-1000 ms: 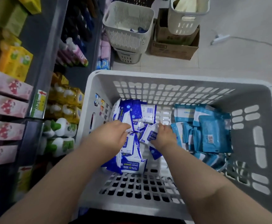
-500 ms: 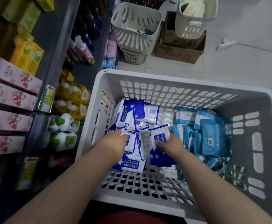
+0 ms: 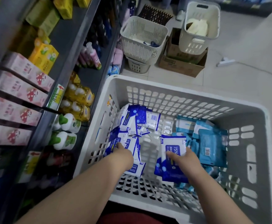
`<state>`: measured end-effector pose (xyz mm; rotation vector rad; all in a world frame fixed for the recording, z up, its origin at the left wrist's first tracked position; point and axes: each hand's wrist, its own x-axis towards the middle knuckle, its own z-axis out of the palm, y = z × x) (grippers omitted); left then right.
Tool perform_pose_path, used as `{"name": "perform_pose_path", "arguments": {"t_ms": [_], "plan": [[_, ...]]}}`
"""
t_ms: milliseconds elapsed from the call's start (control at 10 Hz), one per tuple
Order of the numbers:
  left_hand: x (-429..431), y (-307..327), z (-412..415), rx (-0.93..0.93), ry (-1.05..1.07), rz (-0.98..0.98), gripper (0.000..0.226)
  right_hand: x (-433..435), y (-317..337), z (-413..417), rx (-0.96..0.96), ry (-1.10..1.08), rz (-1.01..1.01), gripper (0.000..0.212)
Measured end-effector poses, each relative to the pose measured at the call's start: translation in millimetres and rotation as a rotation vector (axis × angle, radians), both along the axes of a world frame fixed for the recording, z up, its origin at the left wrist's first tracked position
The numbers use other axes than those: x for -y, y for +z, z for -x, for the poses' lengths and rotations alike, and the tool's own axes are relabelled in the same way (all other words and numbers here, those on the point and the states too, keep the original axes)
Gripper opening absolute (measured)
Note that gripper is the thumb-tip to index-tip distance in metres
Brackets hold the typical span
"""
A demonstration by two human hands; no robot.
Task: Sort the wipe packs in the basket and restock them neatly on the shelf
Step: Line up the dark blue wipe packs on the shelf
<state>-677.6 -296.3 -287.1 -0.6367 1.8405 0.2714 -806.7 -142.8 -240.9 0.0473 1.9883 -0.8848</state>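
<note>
1. Your right hand (image 3: 185, 160) grips a blue-and-white wipe pack (image 3: 172, 147), thumb on top, inside the basket (image 3: 180, 92).
2. Your left hand (image 3: 124, 154) touches the blue-and-white pile (image 3: 132, 123) at the basket's left; its grip cannot be told.
3. Teal packs (image 3: 211, 146) lie at the right.

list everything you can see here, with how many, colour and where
basket: one, grey-white, centre
blue wipe packs: pile, blue-white, basket's left
teal wipe packs: pile, teal, basket's right
held pack: one, blue-white, basket's middle
shelf: one, grey, left
pink boxes: four rows, pink, on shelf
yellow bottles: several, yellow, lower shelf
green-capped bottles: two, white-green, next to those
small baskets: three, cream, floor beyond
cardboard box: one, brown, floor beyond
left hand: on blue wipe packs, grip unclear
right hand: grips held pack
</note>
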Motion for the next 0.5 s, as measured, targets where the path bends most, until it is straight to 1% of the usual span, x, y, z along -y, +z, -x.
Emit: {"name": "perform_pose_path", "arguments": {"t_ms": [100, 200, 300, 400, 500], "plan": [[0.2, -18.4, -8.9, -0.013, 0.105, 0.015, 0.059, 0.5, 3.3, -1.5, -0.019, 0.024, -0.002, 0.017], [-4.0, 11.5, -5.0, -0.063, 0.059, -0.045, 0.055, 0.5, 6.9, -3.3, -0.019, 0.027, 0.004, 0.019], [-2.1, 26.5, -7.3, -0.12, -0.096, -0.06, 0.042, -0.5, 7.9, -4.1, -0.017, 0.029, -0.002, 0.021], [5.6, 22.2, -11.5, -0.064, -0.109, 0.016, 0.044, -0.9, 8.3, -3.3, -0.024, 0.03, 0.003, 0.021], [8.7, 34.0, -7.6, 0.033, -0.151, 0.067, 0.06, -1.7, 7.1, -2.2, -0.029, 0.024, 0.016, 0.02]]}}
